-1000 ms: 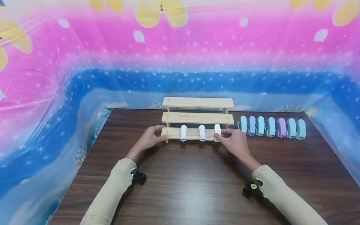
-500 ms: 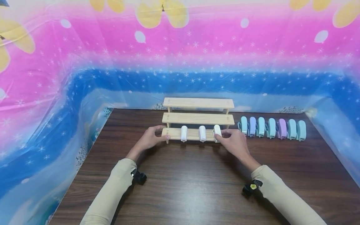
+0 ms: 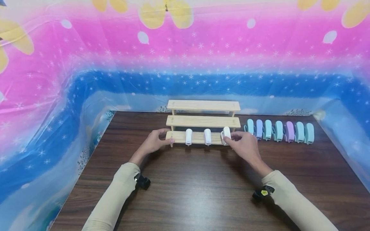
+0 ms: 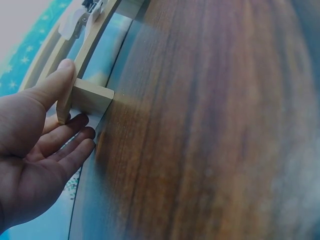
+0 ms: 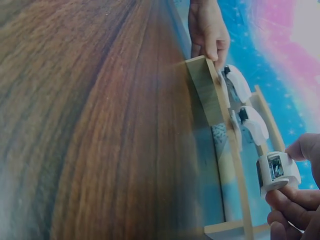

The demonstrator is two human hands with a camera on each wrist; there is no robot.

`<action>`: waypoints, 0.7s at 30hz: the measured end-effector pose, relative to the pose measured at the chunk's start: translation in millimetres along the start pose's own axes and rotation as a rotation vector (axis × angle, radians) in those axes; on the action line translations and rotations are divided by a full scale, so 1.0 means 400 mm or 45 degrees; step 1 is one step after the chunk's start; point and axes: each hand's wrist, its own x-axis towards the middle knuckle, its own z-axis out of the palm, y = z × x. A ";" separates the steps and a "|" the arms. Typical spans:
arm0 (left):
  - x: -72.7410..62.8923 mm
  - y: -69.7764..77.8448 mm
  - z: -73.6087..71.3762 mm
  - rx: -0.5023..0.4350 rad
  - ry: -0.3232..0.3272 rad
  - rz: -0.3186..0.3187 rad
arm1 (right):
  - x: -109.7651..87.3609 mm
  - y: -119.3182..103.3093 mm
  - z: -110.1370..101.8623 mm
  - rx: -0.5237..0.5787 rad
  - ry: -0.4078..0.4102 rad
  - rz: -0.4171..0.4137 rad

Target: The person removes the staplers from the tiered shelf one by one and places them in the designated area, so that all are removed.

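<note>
My left hand grips the left end of the lowest step of a three-tier wooden rack. In the left wrist view its thumb lies on top of the board and the fingers reach beneath. At the right end of that step my right hand pinches a small white stapler between thumb and fingers, slightly tilted. The right wrist view shows this stapler end-on, with a metal part inside its opening. Two more white staplers, a left one and a middle one, stand on the same step.
Right of the rack, a row of several teal, lavender and purple staplers stands on the dark wooden table. A patterned pink and blue cloth hangs behind and along the sides.
My right hand has shifted slightly right with the white stapler, which now leans a little. The left hand, the rack and the other staplers have stayed in place.
</note>
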 end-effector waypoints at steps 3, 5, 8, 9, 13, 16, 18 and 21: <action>0.001 0.000 0.000 0.005 0.002 -0.002 | -0.005 0.000 -0.013 0.017 0.005 0.016; 0.001 0.000 0.000 0.007 0.000 -0.006 | -0.007 0.003 -0.021 0.017 0.016 0.023; 0.002 -0.001 0.001 0.009 -0.002 -0.010 | -0.011 0.011 -0.032 0.014 0.038 0.025; 0.002 -0.001 0.001 0.008 -0.001 -0.012 | -0.013 0.014 -0.035 0.009 0.043 0.022; 0.001 -0.002 0.001 0.010 0.002 -0.008 | -0.018 0.025 -0.049 0.004 0.050 0.019; 0.002 -0.002 0.001 0.011 0.008 -0.004 | -0.021 0.034 -0.058 0.004 0.054 0.020; 0.002 -0.003 0.002 0.011 0.010 0.000 | -0.024 0.040 -0.064 0.006 0.055 0.029; 0.004 -0.004 0.003 0.008 0.007 0.000 | -0.029 0.048 -0.074 0.004 0.066 0.035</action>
